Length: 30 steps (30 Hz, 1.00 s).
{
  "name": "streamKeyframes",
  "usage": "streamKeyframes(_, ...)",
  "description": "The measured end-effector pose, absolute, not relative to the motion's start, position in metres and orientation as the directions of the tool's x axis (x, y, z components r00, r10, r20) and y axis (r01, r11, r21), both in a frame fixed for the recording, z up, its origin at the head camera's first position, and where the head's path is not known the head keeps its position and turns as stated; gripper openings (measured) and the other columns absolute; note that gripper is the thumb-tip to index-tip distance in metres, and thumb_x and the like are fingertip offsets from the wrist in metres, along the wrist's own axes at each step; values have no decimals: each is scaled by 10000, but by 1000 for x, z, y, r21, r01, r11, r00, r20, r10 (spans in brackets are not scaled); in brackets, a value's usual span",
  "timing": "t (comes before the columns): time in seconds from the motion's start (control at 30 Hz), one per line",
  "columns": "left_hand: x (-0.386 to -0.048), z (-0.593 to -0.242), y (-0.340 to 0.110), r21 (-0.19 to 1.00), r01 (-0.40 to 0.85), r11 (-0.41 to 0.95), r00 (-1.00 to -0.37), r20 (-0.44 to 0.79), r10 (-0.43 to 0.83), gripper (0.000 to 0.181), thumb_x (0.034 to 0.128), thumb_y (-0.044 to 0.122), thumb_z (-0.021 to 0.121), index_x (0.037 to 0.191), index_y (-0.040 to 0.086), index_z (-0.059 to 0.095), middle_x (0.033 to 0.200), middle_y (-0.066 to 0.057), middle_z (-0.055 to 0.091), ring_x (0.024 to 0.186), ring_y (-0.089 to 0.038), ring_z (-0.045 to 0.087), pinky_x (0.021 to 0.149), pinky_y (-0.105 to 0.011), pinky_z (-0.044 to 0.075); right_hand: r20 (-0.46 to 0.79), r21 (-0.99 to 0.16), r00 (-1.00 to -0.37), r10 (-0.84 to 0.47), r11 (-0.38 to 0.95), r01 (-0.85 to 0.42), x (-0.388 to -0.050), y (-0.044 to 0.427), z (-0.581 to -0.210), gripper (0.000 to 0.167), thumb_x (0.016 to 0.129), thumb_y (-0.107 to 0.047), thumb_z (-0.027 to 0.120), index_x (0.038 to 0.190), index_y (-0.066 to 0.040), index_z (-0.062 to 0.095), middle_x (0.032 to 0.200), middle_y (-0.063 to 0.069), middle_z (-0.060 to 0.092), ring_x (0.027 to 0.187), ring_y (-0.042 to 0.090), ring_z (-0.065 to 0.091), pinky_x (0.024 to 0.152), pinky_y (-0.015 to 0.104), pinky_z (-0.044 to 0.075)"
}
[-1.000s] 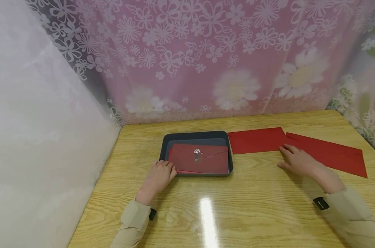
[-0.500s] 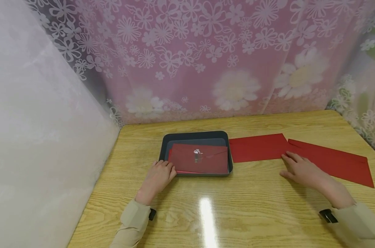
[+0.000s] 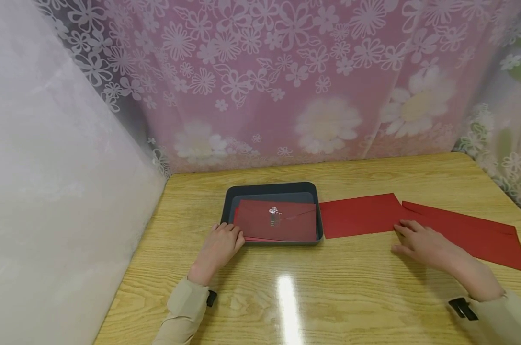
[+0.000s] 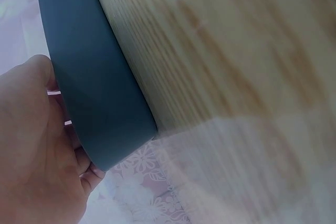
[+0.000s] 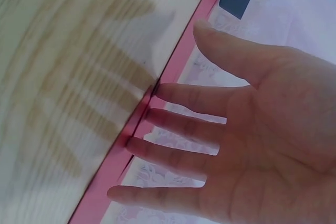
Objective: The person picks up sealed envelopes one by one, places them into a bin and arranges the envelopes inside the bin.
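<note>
In the head view a dark grey tray (image 3: pixel 269 188) holds a stack of red envelopes, the top one a dull red envelope (image 3: pixel 256 218) with a small white print. My left hand (image 3: pixel 219 245) grips the tray's front left corner; in the left wrist view its fingers reach over the rim. Two more red envelopes lie on the table: a left one (image 3: pixel 355 216) whose end meets the tray's right side, and a right one (image 3: pixel 471 232) slanting away. Where these two meet, my right hand (image 3: pixel 424 242) presses its fingertips down. Its fingers (image 5: pixel 184 158) look straight and spread in the right wrist view.
The wooden table (image 3: pixel 329 297) bears a bright light streak at the front. Behind it hangs a pink flowered curtain (image 3: pixel 260 96), and a white sheet (image 3: pixel 62 191) stands along the left side.
My right hand has slid the two loose envelopes towards me and slightly to the right, with its fingertips on them throughout. The left hand and the tray stay in place.
</note>
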<state>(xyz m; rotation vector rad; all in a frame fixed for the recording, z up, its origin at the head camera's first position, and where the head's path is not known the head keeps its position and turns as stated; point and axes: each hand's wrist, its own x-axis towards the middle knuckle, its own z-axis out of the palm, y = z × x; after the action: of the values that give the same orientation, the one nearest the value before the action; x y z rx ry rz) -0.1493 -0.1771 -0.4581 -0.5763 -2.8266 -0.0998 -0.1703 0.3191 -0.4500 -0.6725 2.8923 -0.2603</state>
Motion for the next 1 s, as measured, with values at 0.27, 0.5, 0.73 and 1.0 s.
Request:
streamKeyframes(0.27, -150, -458, -178, 19, 395, 918, -887, 268, 376, 387, 1027, 182, 571, 659, 180, 451, 633, 42, 380, 634, -135, 253, 681, -317, 256, -31, -182, -889, -456, 877, -444, -181, 312, -436, 449, 903, -269, 747, 1170, 84, 677, 1159, 310, 624, 971, 452, 655, 725, 521, 550)
streamKeyframes(0.5, -149, -458, -178, 13, 391, 920, -889, 264, 374, 379, 1031, 190, 561, 666, 182, 462, 633, 41, 380, 632, -138, 272, 681, -316, 259, 128, -165, -860, -494, 844, -510, -215, 292, -431, 285, 924, -195, 733, 1115, 15, 713, 1075, 216, 691, 984, 450, 642, 822, 574, 520)
streamKeyframes(0.73, -149, -457, -178, 17, 398, 917, -886, 268, 379, 379, 1034, 188, 559, 669, 180, 459, 635, 37, 387, 627, -162, 312, 682, -312, 243, 113, -173, -836, -537, 818, -548, -251, 272, -437, 350, 911, -185, 755, 1188, 19, 688, 1168, 235, 660, 1062, 443, 626, 897, 587, 498)
streamKeyframes(1.0, -149, -457, -178, 19, 398, 917, -890, 250, 381, 384, 1043, 201, 538, 670, 186, 448, 642, 39, 391, 633, -160, 321, 687, -313, 254, -39, -225, -836, -547, 821, -526, -268, 266, -439, 581, 786, -253, 871, 1226, 44, 636, 1163, 230, 593, 1046, 429, 598, 866, 569, 507)
